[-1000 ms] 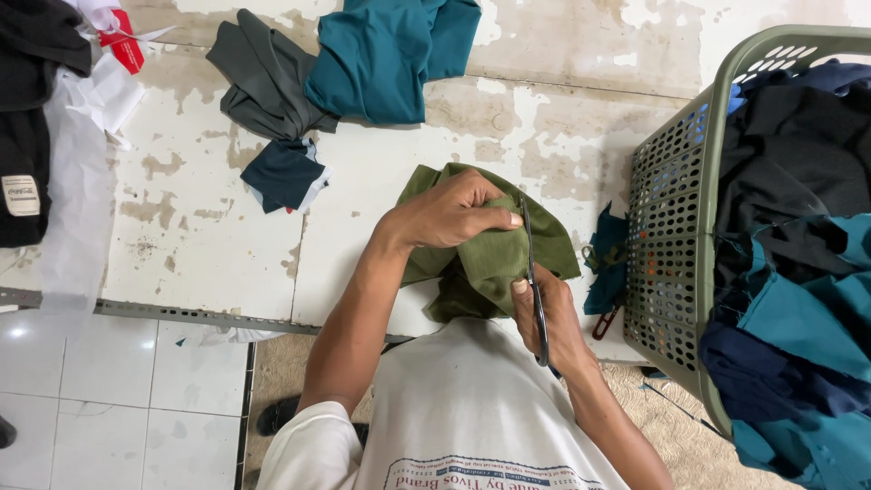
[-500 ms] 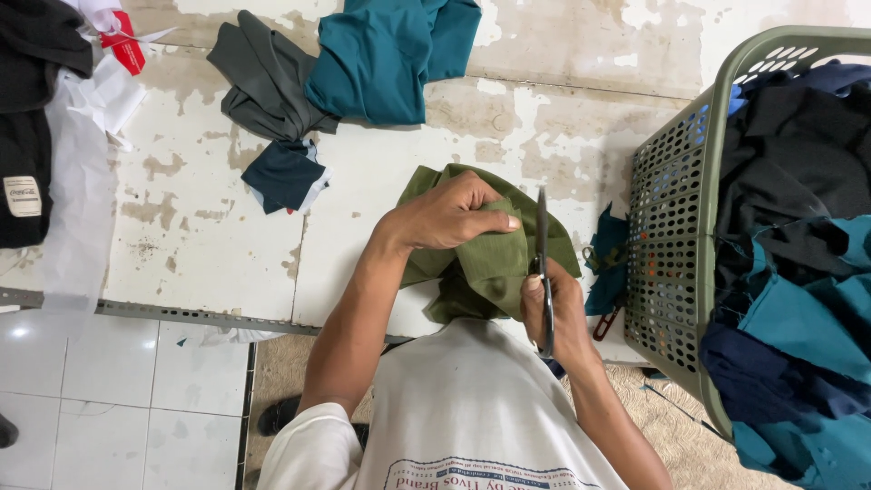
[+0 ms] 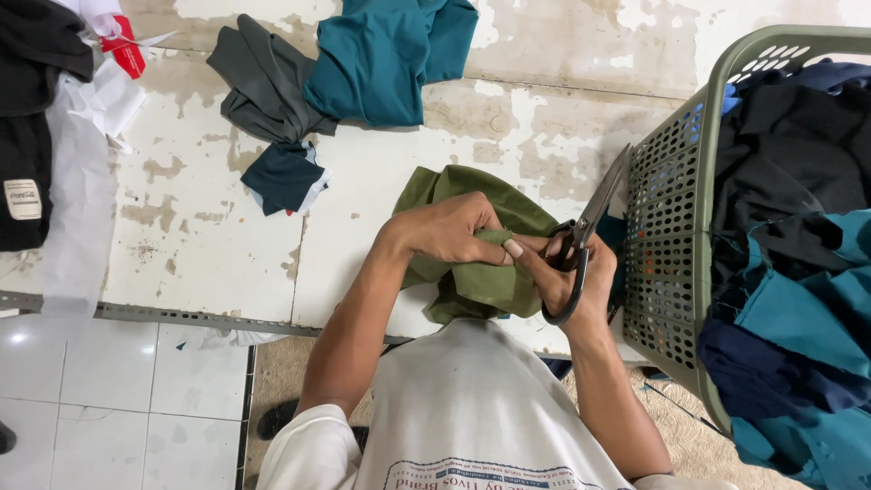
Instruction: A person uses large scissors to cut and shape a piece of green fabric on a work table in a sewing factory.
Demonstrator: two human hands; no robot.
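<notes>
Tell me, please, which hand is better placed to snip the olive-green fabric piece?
The right hand: it already holds the black-handled metal scissors, blades pointing up beside the olive-green fabric piece. The left hand is pinching the fabric, so it probably steadies it.

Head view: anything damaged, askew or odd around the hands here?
The floor paint is peeling in patches. The scissors in the right hand point away from the olive cloth that the left hand pinches. Other garments lie crumpled, none cut.

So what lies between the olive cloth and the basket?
In the head view, the right hand with scissors sits between the olive cloth and the basket, blades pointing up beside its wall.
</notes>
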